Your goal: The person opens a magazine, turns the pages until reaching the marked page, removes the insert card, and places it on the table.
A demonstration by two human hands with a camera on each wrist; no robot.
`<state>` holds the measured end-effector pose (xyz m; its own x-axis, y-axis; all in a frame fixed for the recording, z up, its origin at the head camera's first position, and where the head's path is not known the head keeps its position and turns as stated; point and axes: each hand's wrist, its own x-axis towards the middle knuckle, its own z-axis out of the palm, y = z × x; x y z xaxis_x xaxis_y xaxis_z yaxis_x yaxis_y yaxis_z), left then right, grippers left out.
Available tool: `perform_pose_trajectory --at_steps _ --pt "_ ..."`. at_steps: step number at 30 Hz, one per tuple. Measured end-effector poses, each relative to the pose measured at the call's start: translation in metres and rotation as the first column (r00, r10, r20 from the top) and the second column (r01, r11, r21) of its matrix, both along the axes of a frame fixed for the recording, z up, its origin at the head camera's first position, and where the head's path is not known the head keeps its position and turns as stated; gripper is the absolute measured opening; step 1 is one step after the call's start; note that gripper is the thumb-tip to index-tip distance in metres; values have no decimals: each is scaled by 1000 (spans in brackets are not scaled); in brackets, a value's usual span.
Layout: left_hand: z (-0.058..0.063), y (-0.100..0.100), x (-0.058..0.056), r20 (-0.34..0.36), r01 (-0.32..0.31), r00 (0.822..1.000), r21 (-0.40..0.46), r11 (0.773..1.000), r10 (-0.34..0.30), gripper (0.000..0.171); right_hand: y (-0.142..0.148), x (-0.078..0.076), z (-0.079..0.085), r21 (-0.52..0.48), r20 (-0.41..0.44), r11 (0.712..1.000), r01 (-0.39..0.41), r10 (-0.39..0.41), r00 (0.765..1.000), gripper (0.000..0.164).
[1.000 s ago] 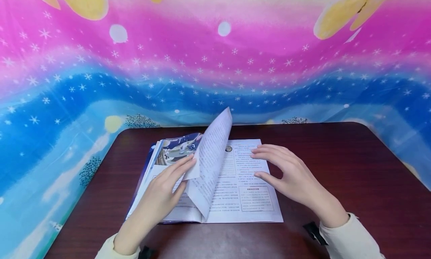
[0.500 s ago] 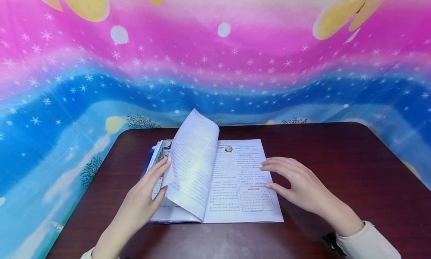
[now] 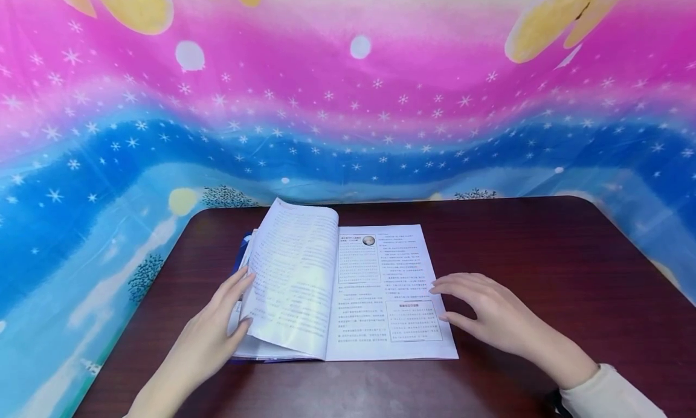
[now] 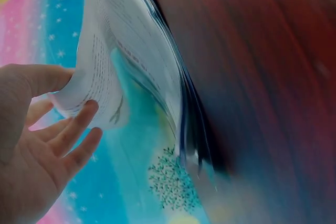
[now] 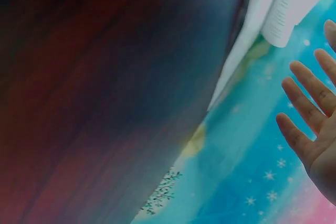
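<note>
Nearest: pale sleeve (image 3: 609, 391) at the right wrist. Left hand (image 3: 209, 321): fingers and thumb pinch the outer edge of a printed page (image 3: 296, 279), seen on both sides of the sheet in the left wrist view. Right hand (image 3: 486, 309): fingers released, loosely spread, grasping nothing, by the right edge of the magazine (image 3: 391, 321). Magazine lies spread on the worktop (image 3: 544, 249), between the hands; the pinched page bows up over its left half. Right half lies flat: boxed text, small round picture (image 3: 368, 240) near its top. Beyond the worktop: pink-and-blue backdrop (image 3: 348, 116), patterned with snowflakes.
</note>
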<state>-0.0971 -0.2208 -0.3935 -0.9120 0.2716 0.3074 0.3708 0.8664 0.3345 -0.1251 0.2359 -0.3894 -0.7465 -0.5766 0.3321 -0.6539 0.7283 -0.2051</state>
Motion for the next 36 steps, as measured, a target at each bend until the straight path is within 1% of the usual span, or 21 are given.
perform_pose_trajectory --at_steps 5,9,11,17,22,26,30,36 --pt "-2 -9 3 95 -11 995 -6 1000 12 75 5 1 -7 45 45 999 12 -14 999 43" --pt "-7 -14 4 174 -32 984 -35 999 37 73 9 2 -11 71 52 997 3 -6 999 44" --pt "-10 -17 4 198 -35 979 -45 998 43 72 11 1 -13 85 61 996 -7 2 998 44" --pt "-18 -25 3 225 -35 973 -78 996 52 72 14 1 -18 124 123 992 -21 6 992 46" --pt "-19 -32 2 262 -33 963 -105 994 60 72 15 1 -21 138 149 990 -17 -4 989 49" --pt "-19 -36 1 293 -19 954 -132 991 57 69 13 0 -21 147 172 989 -16 -9 985 53" --pt "-20 -38 -2 318 -1 946 -167 986 55 64 12 0 -22 168 220 986 -7 -31 975 60" --pt "-21 -40 -4 324 34 945 -214 976 38 57 11 0 -21 180 277 984 -2 -49 960 67"
